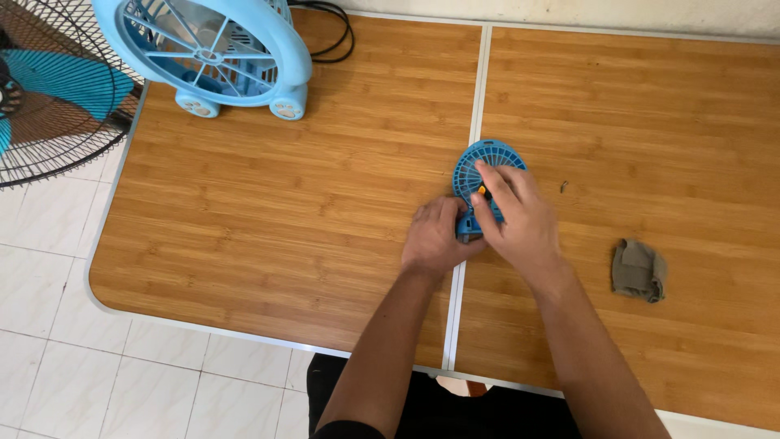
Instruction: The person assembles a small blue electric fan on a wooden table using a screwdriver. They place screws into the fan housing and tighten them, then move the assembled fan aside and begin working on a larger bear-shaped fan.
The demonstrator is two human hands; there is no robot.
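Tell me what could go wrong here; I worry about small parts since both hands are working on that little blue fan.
The small blue fan lies right over the table's centre seam; anything loosened might slip into that gap. The right hand presses fingers on the thin grille, which could flex or crack. The left hand has a grip only on the handle end, so the fan might twist loose.

Mini fan (479, 167) mid-table (284, 203), cloth (639, 270) R – desk fan (213, 50) rear-L

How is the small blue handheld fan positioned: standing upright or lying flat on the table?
Lying flat. The small blue fan shows its round grille face-up on the table, under both hands.
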